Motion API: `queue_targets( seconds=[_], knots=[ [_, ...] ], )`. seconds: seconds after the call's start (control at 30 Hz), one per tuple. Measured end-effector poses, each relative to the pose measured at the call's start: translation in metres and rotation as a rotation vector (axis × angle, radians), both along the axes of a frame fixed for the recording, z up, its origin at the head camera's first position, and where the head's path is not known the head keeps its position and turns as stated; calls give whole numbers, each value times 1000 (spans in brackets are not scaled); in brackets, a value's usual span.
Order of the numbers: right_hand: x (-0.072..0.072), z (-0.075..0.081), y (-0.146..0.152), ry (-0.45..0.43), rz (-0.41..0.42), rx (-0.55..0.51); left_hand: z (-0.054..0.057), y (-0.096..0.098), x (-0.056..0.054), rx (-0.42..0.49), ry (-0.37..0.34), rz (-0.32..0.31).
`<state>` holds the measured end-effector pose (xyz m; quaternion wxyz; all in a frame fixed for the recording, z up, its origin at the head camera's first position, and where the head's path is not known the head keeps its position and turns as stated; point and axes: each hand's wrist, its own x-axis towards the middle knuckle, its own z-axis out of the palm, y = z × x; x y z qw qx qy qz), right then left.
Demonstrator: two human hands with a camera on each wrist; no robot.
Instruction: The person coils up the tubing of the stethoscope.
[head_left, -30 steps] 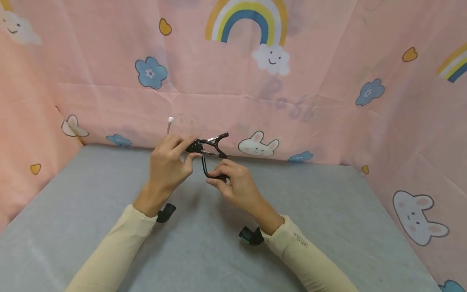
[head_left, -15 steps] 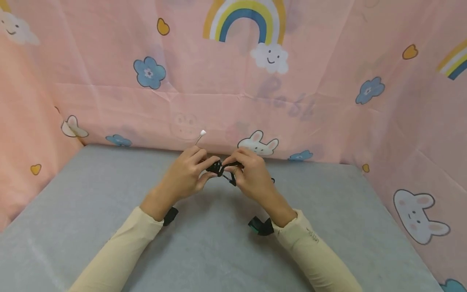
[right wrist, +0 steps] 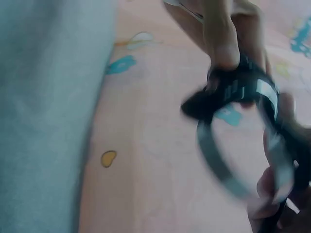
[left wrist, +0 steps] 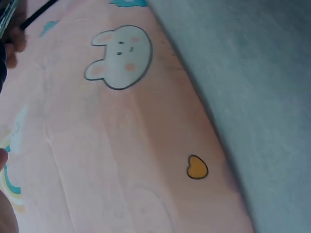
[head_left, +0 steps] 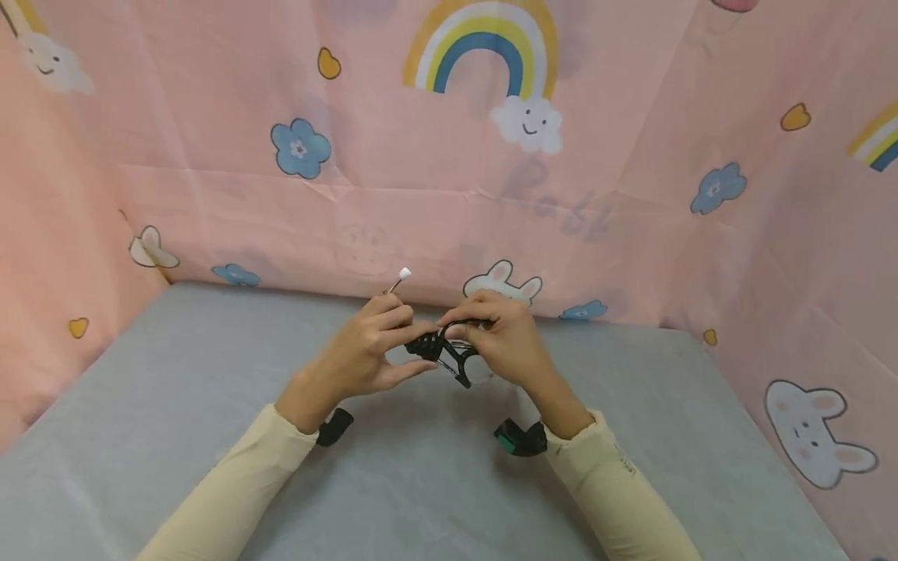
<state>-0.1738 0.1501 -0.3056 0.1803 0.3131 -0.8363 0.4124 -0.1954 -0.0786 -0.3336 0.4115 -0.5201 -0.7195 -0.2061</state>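
A black forked thing with a ridged, coil-like body is held above the table between both hands. Thumb and fingers of my left hand grip the ridged body from its left. A thin rod with a white tip sticks up behind that hand. My right hand pinches a thin black piece at the body's right side, while a Y-shaped fork with slim silvery rods hangs below its fingers. Close up and blurred in the right wrist view, fingers press on the black body above a pale curved band.
A grey table spreads beneath both hands. Behind and beside it hangs a pink cloth printed with rainbows, rabbits and flowers. Small black devices, a left one and a right one, are worn at the wrists.
Both hands have shifted right and slightly lower with the forked thing. My right hand has moved from the lower bent part up beside the ridged body. The fork has turned downward.
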Motion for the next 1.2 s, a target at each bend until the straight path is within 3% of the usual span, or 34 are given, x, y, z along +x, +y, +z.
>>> queue_targets(
  seconds=[0.1, 0.2, 0.37, 0.57, 0.63, 0.8, 0.97, 1.2],
  knots=[
    [-3, 4, 11, -161, 61, -67, 2, 2, 2, 73, -70, -115],
    [-6, 9, 19, -275, 72, -95, 7, 2, 5, 137, -127, -198],
    [-8, -1, 11, -340, 75, -155, 8, 0, 8, 237, -215, -228],
    [-2, -14, -16, -394, 45, -229, 10, -2, 6, 384, -240, -124],
    [0, -15, -23, -417, 4, -247, 11, -2, 5, 407, -236, -68],
    [2, -17, -31, -445, 17, -259, 13, -3, 3, 435, -212, 39],
    [2, -14, -33, -538, 56, -300, 16, -5, 2, 492, -198, 78],
    [6, -13, -39, -547, 40, -279, 17, -5, 1, 545, -179, 135]
  ],
)
